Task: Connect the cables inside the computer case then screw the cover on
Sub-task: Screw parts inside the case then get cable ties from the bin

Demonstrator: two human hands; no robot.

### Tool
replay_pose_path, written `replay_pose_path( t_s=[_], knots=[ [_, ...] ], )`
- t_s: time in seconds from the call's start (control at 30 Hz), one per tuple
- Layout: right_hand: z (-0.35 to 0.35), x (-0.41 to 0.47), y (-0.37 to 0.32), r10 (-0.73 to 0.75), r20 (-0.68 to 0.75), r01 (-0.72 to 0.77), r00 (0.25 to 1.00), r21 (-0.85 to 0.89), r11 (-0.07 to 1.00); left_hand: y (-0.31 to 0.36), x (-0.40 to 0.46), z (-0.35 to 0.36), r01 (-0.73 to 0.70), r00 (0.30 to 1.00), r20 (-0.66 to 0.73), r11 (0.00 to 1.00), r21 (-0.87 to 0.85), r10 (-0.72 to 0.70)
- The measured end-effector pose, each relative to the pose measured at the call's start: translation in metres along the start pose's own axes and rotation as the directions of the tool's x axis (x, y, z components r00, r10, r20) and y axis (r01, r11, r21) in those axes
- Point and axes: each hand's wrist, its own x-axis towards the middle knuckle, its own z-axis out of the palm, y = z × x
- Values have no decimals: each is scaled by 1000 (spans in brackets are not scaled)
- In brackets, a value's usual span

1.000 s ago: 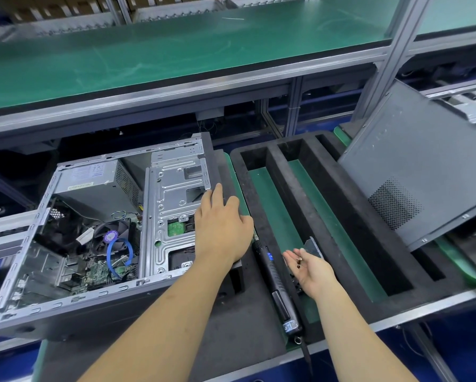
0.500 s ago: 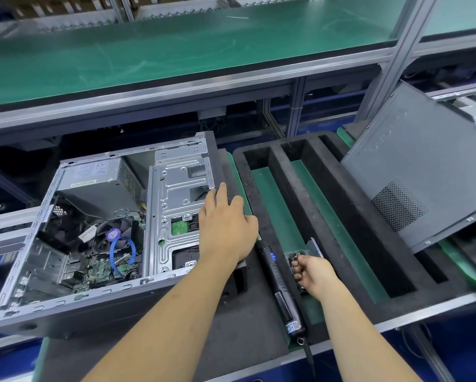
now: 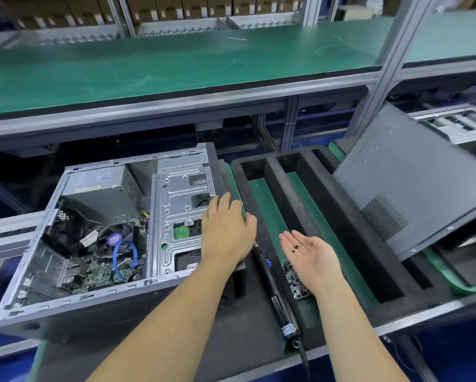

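The open computer case (image 3: 74, 288) lies on its side at the left, showing a fan, a blue cable (image 3: 125, 253) and the silver drive cage (image 3: 180, 205). My left hand (image 3: 227, 230) rests flat on the case's right edge. My right hand (image 3: 309, 253) is held palm up over the foam tray, fingers straight, with two small dark screws (image 3: 296, 247) lying on the palm. A small tray of screws (image 3: 294, 279) sits just below that hand. The grey side cover (image 3: 413, 194) leans tilted at the right.
A black electric screwdriver (image 3: 275, 293) lies between the case and the black foam tray (image 3: 338, 216), its cord running off the front edge. A green shelf (image 3: 176, 67) spans the back, with an aluminium post (image 3: 382, 64) at the right.
My right hand dipped into the screw tray with fingers curled, then rose and turned palm up with screws on it. My left hand stayed on the case.
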Motion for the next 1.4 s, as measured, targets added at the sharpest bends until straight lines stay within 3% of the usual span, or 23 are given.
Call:
replay_pose_path(
  t_s=[0.1, 0.17, 0.2, 0.23, 0.27, 0.3, 0.33, 0.4, 0.6, 0.73, 0.9, 0.97, 1.03, 1.07, 1.13, 1.17, 1.2, 1.23, 1.27, 1.3, 1.33, 1.4],
  knots=[
    [39, -24, 1, -67, 157, 94, 985, -174, 980, 2, -7, -11, -61, 993, -112, 965, -254, 33],
    [71, -40, 4, -113, 237, 174, 965, -254, 952, 6, -14, -23, 52, 974, -156, 836, -546, -163],
    [88, -47, 8, -133, 279, 215, 951, -290, 933, 8, -16, -31, 168, 944, -87, 687, -707, -319],
    [105, -54, 14, -145, 320, 254, 936, -332, 909, 7, -16, -39, 282, 889, 57, 446, -849, -454],
    [121, -59, 22, -147, 360, 288, 921, -376, 881, 5, -16, -47, 366, 825, 260, 123, -923, -502],
    [136, -63, 33, -141, 389, 311, 910, -419, 853, 1, -17, -54, 410, 777, 453, -193, -891, -437],
    [149, -67, 46, -128, 405, 322, 905, -457, 829, -6, -20, -61, 424, 752, 571, -423, -801, -329],
    [169, -71, 76, -94, 407, 319, 908, -531, 785, -23, -28, -75, 370, 753, 622, -642, -672, -217],
    [194, -75, 157, -82, 431, 373, 898, -651, 661, -75, -40, -99, 121, 756, 573, -793, -597, -316],
    [202, -77, 179, -168, 483, 482, 859, -658, 578, -94, -44, -99, 52, 763, 574, -857, -513, -298],
    [206, -81, 184, -174, 595, 558, 785, -556, 616, -106, -42, -99, 32, 774, 570, -883, -468, -274],
    [207, -80, 181, -191, 643, 604, 742, -518, 606, -109, -42, -101, 72, 783, 570, -874, -480, -248],
    [206, -77, 175, -287, 646, 685, 708, -528, 503, -111, -40, -101, 114, 777, 582, -857, -503, -239],
    [203, -75, 169, -370, 628, 729, 684, -572, 377, -112, -39, -101, 142, 762, 596, -833, -534, -252],
    [192, -67, 153, -539, 619, 732, 571, -681, -6, -116, -32, -104, 232, 711, 603, -690, -685, -360],
    [183, -61, 142, -579, 638, 660, 508, -720, -214, -120, -28, -106, 303, 687, 558, -515, -802, -465],
    [173, -54, 132, -571, 660, 537, 488, -743, -399, -127, -23, -108, 384, 695, 439, -222, -896, -570],
    [164, -47, 122, -537, 644, 363, 545, -758, -541, -136, -22, -107, 465, 732, 264, 178, -867, -628],
    [154, -41, 116, -497, 572, 182, 653, -755, -630, -144, -22, -104, 501, 794, 109, 542, -674, -599],
    [147, -37, 112, -465, 455, 51, 759, -754, -655, -150, -25, -100, 496, 846, 43, 756, -426, -531],
    [143, -34, 110, -438, 358, -11, 824, -764, -645, -154, -28, -94, 472, 879, 48, 851, -232, -475],
    [140, -30, 109, -399, 317, 5, 860, -788, -615, -154, -35, -81, 397, 913, 85, 917, 36, -398]
  ],
)
